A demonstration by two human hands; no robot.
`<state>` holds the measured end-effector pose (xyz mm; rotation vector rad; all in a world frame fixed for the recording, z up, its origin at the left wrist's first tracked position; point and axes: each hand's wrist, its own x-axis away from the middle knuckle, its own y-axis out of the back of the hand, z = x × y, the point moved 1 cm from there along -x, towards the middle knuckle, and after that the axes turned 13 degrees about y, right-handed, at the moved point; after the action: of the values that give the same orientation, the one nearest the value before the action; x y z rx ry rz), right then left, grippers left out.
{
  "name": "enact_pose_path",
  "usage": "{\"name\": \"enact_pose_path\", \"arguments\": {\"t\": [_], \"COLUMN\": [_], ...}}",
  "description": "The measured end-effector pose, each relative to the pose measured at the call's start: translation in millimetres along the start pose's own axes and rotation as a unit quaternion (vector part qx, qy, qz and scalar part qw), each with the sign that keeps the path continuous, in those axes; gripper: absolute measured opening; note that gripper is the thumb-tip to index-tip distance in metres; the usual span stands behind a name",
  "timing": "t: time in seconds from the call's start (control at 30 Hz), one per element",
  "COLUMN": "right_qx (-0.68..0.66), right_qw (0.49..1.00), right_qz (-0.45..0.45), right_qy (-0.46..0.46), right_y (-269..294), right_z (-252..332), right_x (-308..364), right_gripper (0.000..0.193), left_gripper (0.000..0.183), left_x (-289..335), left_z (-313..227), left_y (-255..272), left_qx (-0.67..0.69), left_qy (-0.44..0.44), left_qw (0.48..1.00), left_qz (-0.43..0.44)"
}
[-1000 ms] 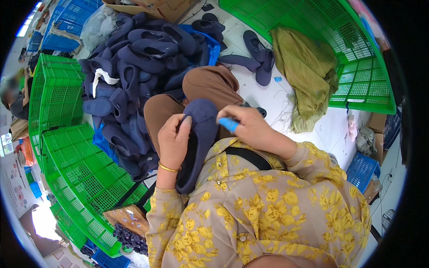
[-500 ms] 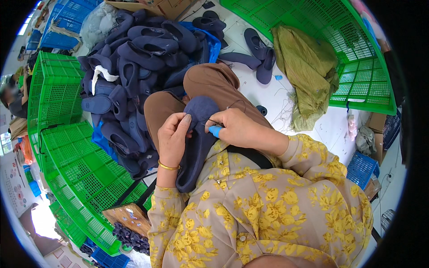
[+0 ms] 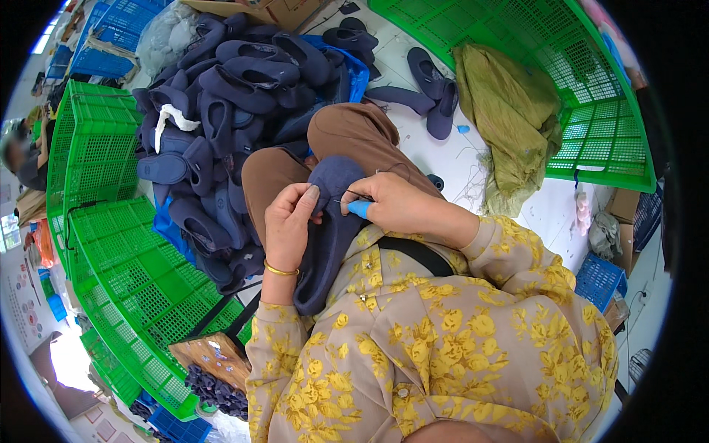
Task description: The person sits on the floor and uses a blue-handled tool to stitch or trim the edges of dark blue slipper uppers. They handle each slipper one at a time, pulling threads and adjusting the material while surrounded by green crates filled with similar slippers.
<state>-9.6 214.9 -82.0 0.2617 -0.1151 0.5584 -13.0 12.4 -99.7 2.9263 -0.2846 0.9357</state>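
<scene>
A dark navy slip-on shoe (image 3: pixel 327 247) lies in my lap, its rounded toe up between my knees. My left hand (image 3: pixel 290 221) is closed on its side, thumb and fingers pinching the fabric near the toe. Just right of it, my right hand (image 3: pixel 388 203) is closed in a pinch at the shoe's upper, with a blue wrap (image 3: pixel 360 209) on one finger. A thin needle (image 3: pixel 341 201) pokes out from its fingertips toward the shoe, partly hidden. Dark thread (image 3: pixel 399 168) loops above that hand.
A large heap of navy shoes (image 3: pixel 244 81) rises beyond my left knee, with a white strip (image 3: pixel 172 122) on it. Green crates (image 3: pixel 125 269) stand at left, another green crate (image 3: pixel 602 140) at far right. An olive sack (image 3: pixel 506 111), loose shoes (image 3: pixel 436 88) and a thread spool (image 3: pixel 436 182) lie on the floor.
My right hand has shifted slightly up and right, its fingers now pinched more tightly at the shoe. My left hand keeps its hold. The whole view has shifted slightly.
</scene>
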Motion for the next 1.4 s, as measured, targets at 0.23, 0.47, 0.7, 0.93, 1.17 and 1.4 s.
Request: {"name": "enact_pose_path", "arguments": {"t": [0.23, 0.47, 0.7, 0.93, 1.17, 1.4], "right_qx": [0.051, 0.024, -0.005, 0.043, 0.013, 0.048], "right_qw": [0.996, 0.999, 0.999, 0.993, 0.986, 0.985], "right_qz": [0.067, 0.023, -0.029, -0.082, -0.15, -0.158], "right_qy": [-0.001, 0.03, 0.025, 0.069, 0.067, 0.052], "right_y": [9, 0, -13, -24, -38, -44], "right_z": [6, -10, -14, -16, -23, -27], "right_x": [-9, -7, 2, 6, 6, 4], "right_gripper": [0.018, 0.016, 0.011, 0.011, 0.012, 0.012], "left_gripper": [0.016, 0.018, 0.019, 0.018, 0.017, 0.017], "left_x": [0, -2, 2, -3, -4, -4], "left_z": [1, 4, -4, 2, 2, 3], "left_y": [0, 3, 4, 6, 0, -4], "left_qx": [0.008, 0.024, -0.003, 0.053, 0.103, 0.109], "left_qy": [-0.003, 0.006, 0.032, 0.119, 0.147, 0.143], "left_qw": [1.0, 1.0, 0.999, 0.99, 0.982, 0.982], "left_qz": [0.001, 0.007, 0.024, 0.058, 0.064, 0.063]}}
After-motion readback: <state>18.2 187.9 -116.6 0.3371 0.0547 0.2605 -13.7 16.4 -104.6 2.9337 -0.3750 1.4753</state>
